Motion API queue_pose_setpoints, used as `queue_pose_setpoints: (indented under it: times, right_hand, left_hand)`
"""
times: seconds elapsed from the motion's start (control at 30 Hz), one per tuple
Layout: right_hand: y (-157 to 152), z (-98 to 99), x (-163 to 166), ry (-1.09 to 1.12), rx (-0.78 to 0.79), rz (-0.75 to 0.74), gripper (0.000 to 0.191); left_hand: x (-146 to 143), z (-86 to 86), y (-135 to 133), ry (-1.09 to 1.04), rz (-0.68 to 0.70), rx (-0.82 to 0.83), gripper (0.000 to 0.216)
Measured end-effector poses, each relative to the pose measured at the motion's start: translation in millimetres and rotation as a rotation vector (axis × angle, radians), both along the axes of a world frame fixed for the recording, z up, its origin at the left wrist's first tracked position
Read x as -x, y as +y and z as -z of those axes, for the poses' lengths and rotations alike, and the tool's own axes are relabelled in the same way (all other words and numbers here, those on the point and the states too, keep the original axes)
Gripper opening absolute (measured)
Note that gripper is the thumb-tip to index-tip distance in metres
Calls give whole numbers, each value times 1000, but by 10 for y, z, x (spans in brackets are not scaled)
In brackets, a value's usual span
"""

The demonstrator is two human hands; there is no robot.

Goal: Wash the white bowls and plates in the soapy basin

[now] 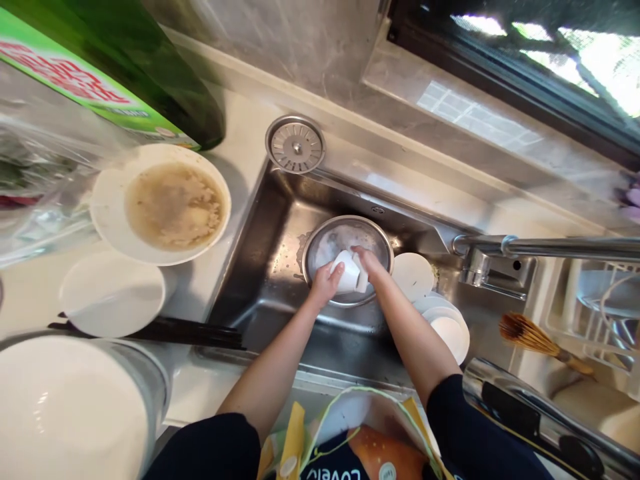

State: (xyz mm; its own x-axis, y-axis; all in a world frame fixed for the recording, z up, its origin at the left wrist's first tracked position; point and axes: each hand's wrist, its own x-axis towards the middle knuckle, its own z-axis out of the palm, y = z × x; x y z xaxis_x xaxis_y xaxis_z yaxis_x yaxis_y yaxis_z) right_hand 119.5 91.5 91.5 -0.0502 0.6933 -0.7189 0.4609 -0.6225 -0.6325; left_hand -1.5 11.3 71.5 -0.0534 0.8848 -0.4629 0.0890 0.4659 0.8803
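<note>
Over a round metal basin (306, 250) in the sink, my left hand (325, 285) grips a small white cup (345, 272), its thumb on the cup's side. The cup is tilted, its opening turned toward my right hand (369, 261). My right hand is closed on a white block that looks like a sponge (363, 280), pressed against the cup; some of its fingers are hidden. Foamy water (345, 239) fills the basin. Just right of the basin lie a white plate (413, 275) and several stacked white dishes (450, 333).
On the left counter stand a bowl of cloudy liquid (173, 207), a white bowl (115, 293), a large white bowl (65, 407) and dark chopsticks (190, 331). A drain strainer (297, 145) sits at the sink's rear corner. At right are the faucet (477, 267), a brush (530, 333) and a dish rack (610, 313).
</note>
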Motion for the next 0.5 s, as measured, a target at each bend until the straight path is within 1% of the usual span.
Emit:
queue_pose_setpoints:
  times: [0.03,0.07,0.1,0.17,0.23,0.3,0.33,0.37,0.4,0.5]
  right_hand:
    - [-8,1,-1,-26,31,50,39]
    - [-47,-20,4,-32,6,72,39]
    - [-112,-59,17,-26,-64,69,38]
    - [-288,-171,63,9,-254,-5,38]
    - [-444,-277,117,44,-408,-105,40]
    - [-496,-319,147,74,-471,-172,41]
    - [-472,-305,144,93,-458,-187,40]
    - [-417,-267,128,111,-412,-176,38]
    - [-340,-209,98,134,-328,-130,36]
    - [-107,19,-38,206,-38,126,27]
  left_hand:
    - [-13,-14,-4,7,2,-6,44]
    - [-22,-26,-3,24,-3,-16,44]
    - [-27,-34,2,47,-8,-24,42]
    - [-24,-36,24,82,3,-25,40]
    - [-8,-23,48,91,19,-12,38]
    - [11,-6,62,83,29,1,36]
    - [18,-2,64,75,26,5,35]
    - [22,-3,62,62,22,9,35]
    - [23,-9,59,41,17,16,36]
    - [14,-57,49,-61,6,36,43]
